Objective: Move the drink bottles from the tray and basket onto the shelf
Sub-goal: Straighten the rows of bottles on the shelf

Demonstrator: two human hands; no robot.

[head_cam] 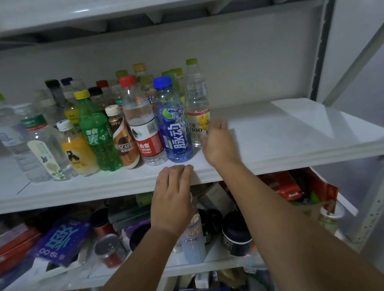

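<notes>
Several drink bottles stand in a cluster on the left half of the white shelf. At the front right of the cluster are a blue-capped blue bottle and a clear bottle with a yellow flower label. My right hand is over the shelf just right of the clear bottle, fingers relaxed and blurred, beside its base and holding nothing. My left hand rests with curled fingers on the shelf's front edge, below the blue bottle. No tray or basket is in view.
The right half of the shelf is bare up to the grey upright post. The lower shelf holds boxes, cans, jars and a pale bottle under my left hand. Another shelf runs close overhead.
</notes>
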